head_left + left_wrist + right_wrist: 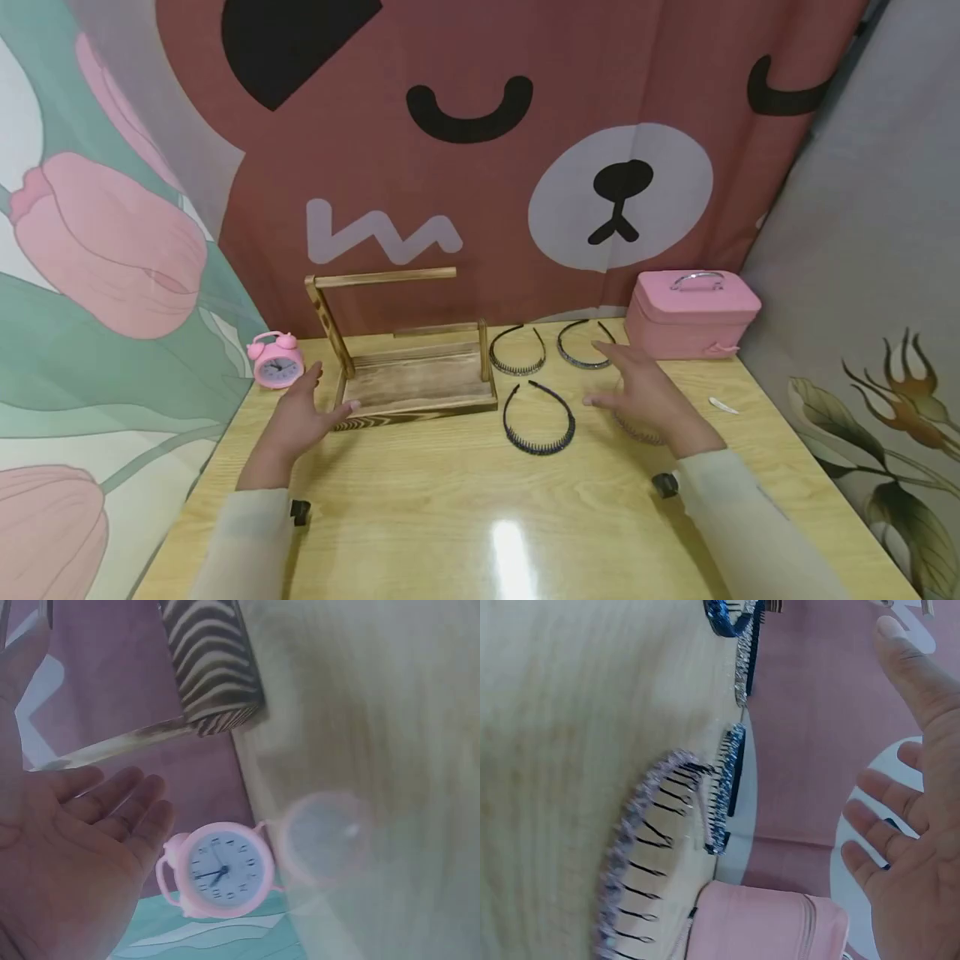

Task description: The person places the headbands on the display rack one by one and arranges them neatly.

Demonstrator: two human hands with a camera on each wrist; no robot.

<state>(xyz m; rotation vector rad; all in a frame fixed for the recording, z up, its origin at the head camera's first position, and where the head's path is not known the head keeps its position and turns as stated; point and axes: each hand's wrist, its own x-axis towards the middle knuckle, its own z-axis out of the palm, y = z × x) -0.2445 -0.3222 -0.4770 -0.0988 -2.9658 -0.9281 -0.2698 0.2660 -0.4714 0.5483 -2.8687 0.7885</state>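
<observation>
Dark-blue toothed headband [540, 449]: where does it lie, and how is it turned?

— In front of and to the right of the wooden stand [416, 379], with its arch toward the person and its two tips pointing away. Farther to the stand's right lies a lilac toothed headband [615, 874], partly hidden in the head view by the right hand [645, 398].

— What is the state of the hands?

— Each is raised with fingers extended, thumb spread well apart, and nothing held. The right hand is well to the right of the stand; the right wrist view shows it apart from the lilac toothed headband. The left hand [295, 421] is at the stand's near left corner; whether its thumb touches the wood cannot be told.

— Which spatial relation matters most?

— Probably this: the stand's long axis runs roughly left to right, with the left hand at one end and all four headbands off the other. The right hand is the nearer to them.

— And farther away?

— Left of the stand, a pink twin-bell alarm clock [279, 369]; just beside its right end, a silver toothed headband [517, 370]; beyond that to the right, a blue glitter headband [583, 363], then a pink handled case [690, 323]. Behind the stand hangs a bear-print curtain [487, 196].
</observation>
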